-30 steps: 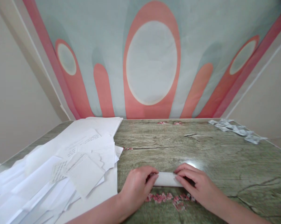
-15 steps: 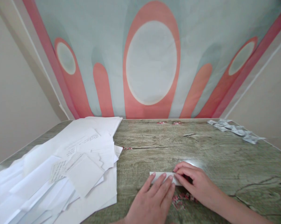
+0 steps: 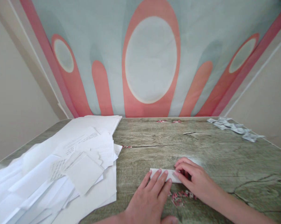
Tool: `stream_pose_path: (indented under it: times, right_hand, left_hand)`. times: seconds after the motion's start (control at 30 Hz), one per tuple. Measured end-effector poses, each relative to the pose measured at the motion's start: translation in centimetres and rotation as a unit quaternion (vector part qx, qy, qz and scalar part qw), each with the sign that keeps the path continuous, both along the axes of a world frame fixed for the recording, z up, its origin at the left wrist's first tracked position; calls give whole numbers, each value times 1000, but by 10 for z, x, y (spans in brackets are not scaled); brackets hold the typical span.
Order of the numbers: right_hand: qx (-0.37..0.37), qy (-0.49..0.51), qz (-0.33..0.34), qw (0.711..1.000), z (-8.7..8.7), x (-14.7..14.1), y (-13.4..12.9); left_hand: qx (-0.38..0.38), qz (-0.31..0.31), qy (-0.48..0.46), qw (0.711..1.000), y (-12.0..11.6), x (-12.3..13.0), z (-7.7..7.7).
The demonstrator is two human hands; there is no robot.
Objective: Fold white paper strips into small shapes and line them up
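A narrow folded strip of white paper (image 3: 170,175) lies crosswise on the wood-patterned table in front of me. My left hand (image 3: 150,193) rests on it with fingers stretched and slightly spread, fingertips pressing its left and middle part. At the strip's right end, my right hand (image 3: 193,175) pinches the paper between thumb and fingers. Part of that end is hidden under the fingers. Just below the strip, a red and white floral print (image 3: 179,196) shows on the tabletop between the two hands.
A large messy heap of white papers (image 3: 84,177), some printed, covers the left of the table (image 3: 140,133). Several small folded paper pieces (image 3: 234,127) sit near the far right edge. Behind the table stands a grey-green and coral patterned panel (image 3: 152,109).
My left hand has slid slightly left and down along the strip, uncovering more of its middle, and its thumb now shows. The right hand keeps its pinch. The view has shifted slightly.
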State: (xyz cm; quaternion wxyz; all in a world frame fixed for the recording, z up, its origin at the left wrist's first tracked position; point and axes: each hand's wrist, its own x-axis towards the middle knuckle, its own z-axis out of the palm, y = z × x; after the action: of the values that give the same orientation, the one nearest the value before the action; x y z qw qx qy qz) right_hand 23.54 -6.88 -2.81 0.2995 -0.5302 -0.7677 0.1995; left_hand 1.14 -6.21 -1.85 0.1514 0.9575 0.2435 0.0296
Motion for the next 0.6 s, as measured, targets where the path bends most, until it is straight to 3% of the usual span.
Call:
stream_pose_path:
  times: [0.17, 0.4, 0.6]
  right_hand:
    - [-3, -5, -7, 1000, 0, -1, 1]
    - [-5, -5, -6, 1000, 2, -2, 0]
    - [-11, -3, -5, 1000, -1, -1, 1]
  left_hand:
    - [1, 6, 9, 1000, 0, 1, 2]
    - [85, -21, -11, 996, -1, 1, 3]
    - [83, -28, 19, 996, -1, 1, 6]
